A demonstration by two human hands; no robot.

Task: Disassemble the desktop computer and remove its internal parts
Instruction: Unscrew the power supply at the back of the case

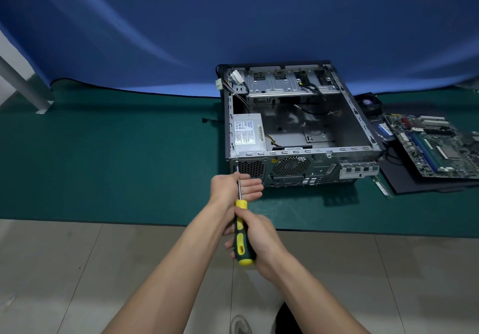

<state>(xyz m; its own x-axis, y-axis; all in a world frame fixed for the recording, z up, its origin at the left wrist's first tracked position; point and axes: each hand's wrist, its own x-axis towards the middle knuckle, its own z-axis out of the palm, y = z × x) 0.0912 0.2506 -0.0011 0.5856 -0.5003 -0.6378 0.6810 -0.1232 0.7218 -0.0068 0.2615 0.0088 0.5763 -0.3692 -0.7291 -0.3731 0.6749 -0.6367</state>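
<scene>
The right hand [255, 240] grasps the yellow-and-green handle of a screwdriver [240, 232], fingers wrapped around it. Just ahead, the left hand [234, 187] lies relaxed with straight fingers under the metal shaft, steadying it. Beyond the left hand's fingertips, the shaft's tip meets a screw [237, 162] at the near left corner of the computer case [298, 131], which lies on its side, uncovered, on the green mat [116, 165]. A power supply [248, 132] sits inside, just past that corner. Well off to the right of both hands lies a motherboard [438, 147].

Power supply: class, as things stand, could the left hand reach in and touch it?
Probably yes. The case lies open on top, nothing covers the power supply, and the left hand is just below that corner, steadying the screwdriver.
</scene>
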